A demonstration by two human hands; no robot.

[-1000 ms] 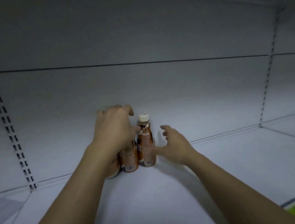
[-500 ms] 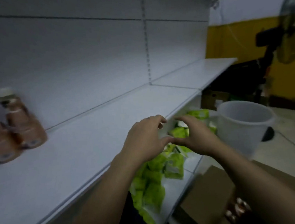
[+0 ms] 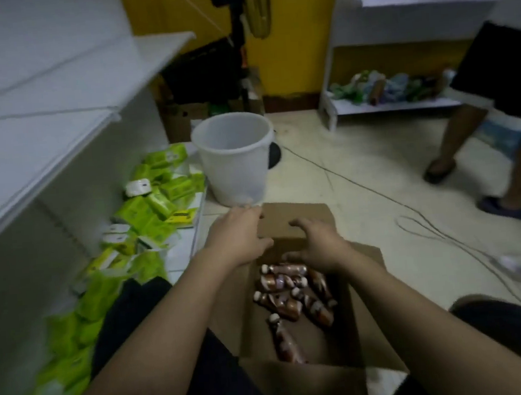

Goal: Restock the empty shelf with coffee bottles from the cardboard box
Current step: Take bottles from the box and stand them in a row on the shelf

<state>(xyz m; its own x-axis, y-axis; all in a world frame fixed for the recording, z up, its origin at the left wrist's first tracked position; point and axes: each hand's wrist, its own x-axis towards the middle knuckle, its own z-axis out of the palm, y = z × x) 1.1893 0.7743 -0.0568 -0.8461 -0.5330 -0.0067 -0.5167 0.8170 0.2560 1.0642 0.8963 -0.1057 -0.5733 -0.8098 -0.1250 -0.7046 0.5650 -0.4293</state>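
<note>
An open cardboard box sits on the floor below me, with several brown coffee bottles lying loose inside it. My left hand hovers over the box's far left flap, fingers spread, holding nothing. My right hand reaches down over the far end of the bottles, fingers curled and apart, empty as far as I can see. The white shelf runs along the left; the bottles standing on it are out of view.
A translucent white bucket stands just beyond the box. Green packets fill the bottom shelf on the left. Another person's legs stand at the right. Cables trail across the floor. A low rack holds goods at the back.
My view has swung from the shelf with the standing bottles down to the box on the floor. Both hands left the bottles and came down empty over the box.
</note>
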